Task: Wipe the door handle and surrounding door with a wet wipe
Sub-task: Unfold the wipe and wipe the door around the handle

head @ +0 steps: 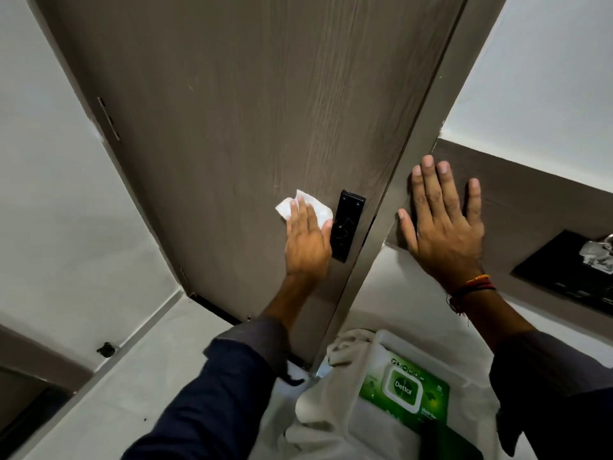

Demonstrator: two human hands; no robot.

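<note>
A grey-brown wood-grain door (238, 121) fills the middle of the view. Its black handle plate (348, 224) sits near the door's right edge. My left hand (306, 242) lies flat on the door just left of the plate and presses a crumpled white wet wipe (292, 207) against the surface under its fingers. The lower part of the handle plate is partly hidden by this hand. My right hand (442, 222) rests flat, fingers spread, on the dark panel to the right of the door frame and holds nothing.
A green pack of wet wipes (403, 391) lies on white cloth (318, 406) below the door. The grey door frame (428, 127) runs between door and wall panel. A black tray with shiny items (570, 263) sits at the right. A hinge (108, 119) shows at the door's left.
</note>
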